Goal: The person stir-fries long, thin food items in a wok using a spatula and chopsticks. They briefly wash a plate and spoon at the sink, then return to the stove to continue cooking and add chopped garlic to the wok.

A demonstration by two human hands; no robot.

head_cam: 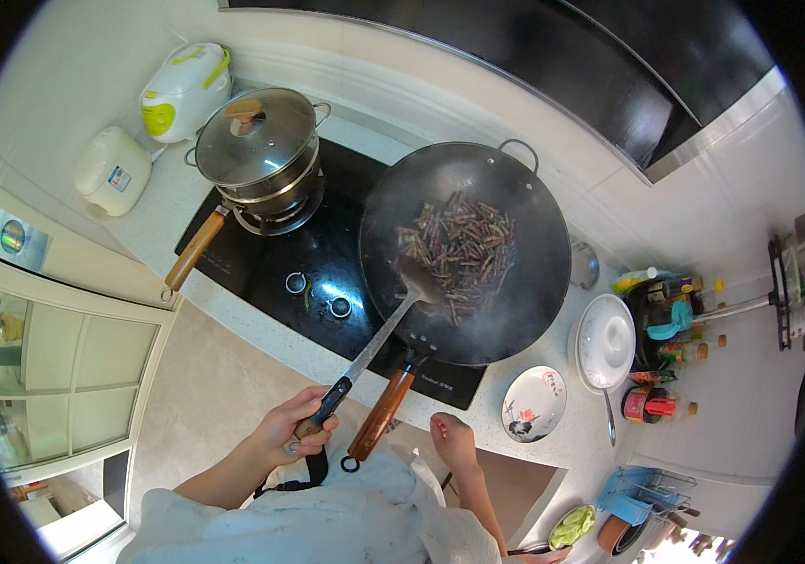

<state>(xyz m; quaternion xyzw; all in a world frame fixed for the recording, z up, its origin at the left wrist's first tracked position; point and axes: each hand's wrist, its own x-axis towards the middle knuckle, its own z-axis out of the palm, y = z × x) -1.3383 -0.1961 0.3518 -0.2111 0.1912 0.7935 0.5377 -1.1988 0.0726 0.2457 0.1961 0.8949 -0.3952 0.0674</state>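
Note:
My left hand (312, 421) grips the dark handle of a metal wok spatula (387, 330). The spatula's blade rests among cut, purplish-green bean-like pieces (469, 243) in a large black wok (536, 296). Haze hangs over the wok. Its wooden handle (382, 414) points towards me, between my hands, with neither hand on it. My right hand (453, 438) is curled closed by the counter's front edge, with nothing seen in it. A patterned white bowl (535, 403) sits on the counter right of the wok.
A lidded pot (254, 151) stands on the hob's left burner, above a wooden handle. Two rice cookers are behind it. Right are a lidded white dish (607, 338) and sauce bottles (681, 351). Part of another person's hand (550, 556) shows below a bowl of green pieces (573, 526).

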